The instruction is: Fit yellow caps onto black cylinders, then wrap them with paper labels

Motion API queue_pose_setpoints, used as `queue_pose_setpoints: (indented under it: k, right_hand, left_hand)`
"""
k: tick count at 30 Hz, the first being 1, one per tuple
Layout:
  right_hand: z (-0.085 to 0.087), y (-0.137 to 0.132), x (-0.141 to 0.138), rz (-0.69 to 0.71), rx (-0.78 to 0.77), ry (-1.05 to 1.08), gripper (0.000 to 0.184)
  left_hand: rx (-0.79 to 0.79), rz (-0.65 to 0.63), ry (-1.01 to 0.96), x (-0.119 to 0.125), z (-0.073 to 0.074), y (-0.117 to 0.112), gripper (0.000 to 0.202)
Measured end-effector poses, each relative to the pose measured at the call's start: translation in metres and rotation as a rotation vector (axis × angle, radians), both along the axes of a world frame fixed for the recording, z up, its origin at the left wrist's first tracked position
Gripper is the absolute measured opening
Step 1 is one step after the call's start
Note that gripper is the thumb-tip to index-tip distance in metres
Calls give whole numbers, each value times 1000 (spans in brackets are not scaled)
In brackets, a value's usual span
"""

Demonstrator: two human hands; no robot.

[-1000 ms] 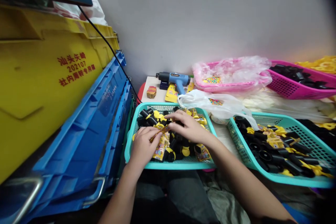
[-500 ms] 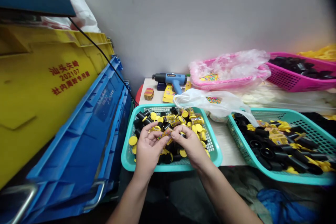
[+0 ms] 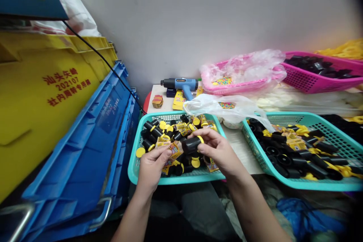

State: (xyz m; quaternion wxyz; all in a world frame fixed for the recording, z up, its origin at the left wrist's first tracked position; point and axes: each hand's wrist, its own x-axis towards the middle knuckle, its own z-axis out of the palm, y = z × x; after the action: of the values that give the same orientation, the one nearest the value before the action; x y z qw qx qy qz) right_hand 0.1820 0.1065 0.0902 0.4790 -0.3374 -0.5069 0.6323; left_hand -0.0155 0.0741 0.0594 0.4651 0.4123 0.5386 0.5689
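My right hand (image 3: 219,151) grips a black tube with a yellow cap (image 3: 192,144), held sideways above the left teal basket (image 3: 133,166). My left hand (image 3: 151,166) pinches a small yellow printed sleeve (image 3: 172,150) just left of the tube's open end. Below both hands the basket holds several black tubes, yellow caps and printed sleeves.
A second teal basket (image 3: 312,184) of black tubes lies to the right. Behind are a blue heat gun (image 3: 181,84), a plastic bag of coloured candy (image 3: 227,106) and pink baskets (image 3: 317,81). Stacked blue crates (image 3: 85,159) and a yellow crate (image 3: 34,94) stand on the left.
My right hand has lifted a black tube out of the basket and turned it sideways. My left hand stays on the yellow sleeve beside it.
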Motion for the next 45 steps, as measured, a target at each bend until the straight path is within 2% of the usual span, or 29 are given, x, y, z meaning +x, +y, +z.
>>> queue_pose_setpoints:
  k: [4, 8, 13, 16, 19, 21, 25, 27, 30, 32, 34, 38, 40, 42, 44, 45]
  right_hand:
    - [-7, 1, 2, 56, 17, -187, 31]
    - [-9, 1, 7, 56, 94, -372, 29]
    - [-15, 1, 6, 48, 118, -428, 32]
    - [-23, 0, -1, 69, 113, -345, 37]
    - [-31, -4, -8, 124, 116, -165, 36]
    - [-35, -8, -14, 140, 30, -25, 35]
    - [-42, -17, -30, 219, -246, 275, 38]
    - [-46, -19, -38, 244, -279, 374, 38]
    - [-48, -21, -42, 185, -272, 378, 39]
    - [-47, -22, -39, 149, -249, 316, 38]
    - [-40, -23, -30, 106, -160, 194, 37]
    - [-11, -16, 4, 55, 110, -184, 33]
    - [6, -6, 21, -6, 275, -423, 31]
    - [18, 8, 30, -140, 448, -644, 32]
    - [25, 24, 27, -226, 550, -788, 32]
    - [26, 32, 20, -211, 572, -836, 30]
  left_hand:
    - [80, -63, 97, -1, 2, 0, 31]
    - [92, -100, 160, -3, 7, 0, 21]
    - [53, -173, 232, 0, 11, 4, 19]
    - [-40, -197, 139, 3, 14, 3, 26]
    - [-77, -221, 2, 6, 17, 0, 28]
    - [-61, -217, -40, 9, 17, -2, 24]
    - [-46, -202, -118, 16, 14, -5, 20]
    - [-57, -195, -157, 18, 13, -6, 20]
    - [-81, -207, -199, 18, 13, -8, 21]
    - [-78, -223, -209, 20, 15, -9, 20]
    - [-40, -241, -195, 24, 19, -9, 18]
    - [140, -264, -92, 41, 25, -6, 16]
    - [218, -245, 69, 50, 23, -3, 15]
    - [310, -237, 315, 54, 17, -2, 17]
    - [433, -251, 555, 52, 9, -2, 25]
    - [489, -252, 648, 48, 5, -2, 29]
